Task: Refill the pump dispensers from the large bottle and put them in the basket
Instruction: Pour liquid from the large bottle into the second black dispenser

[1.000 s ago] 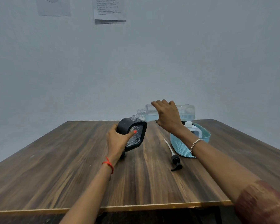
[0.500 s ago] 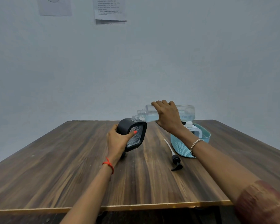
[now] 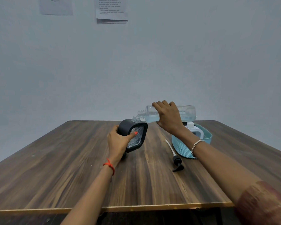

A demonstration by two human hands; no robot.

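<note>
My left hand (image 3: 118, 140) grips a black-framed dispenser (image 3: 139, 137) with a clear ribbed body, tilted above the table with its open neck up and to the right. My right hand (image 3: 168, 118) holds the large clear bottle (image 3: 187, 113) on its side; pale blue liquid lies along its lower half. The bottle's mouth meets the dispenser's neck. A black pump head (image 3: 177, 161) with a white tube lies loose on the table between my arms. A white-topped dispenser (image 3: 193, 129) stands in the light blue basket (image 3: 182, 147) behind my right wrist.
The wooden table (image 3: 71, 168) reaches its front edge just below my forearms. A plain wall stands behind it, with two paper sheets (image 3: 111, 9) pinned high up.
</note>
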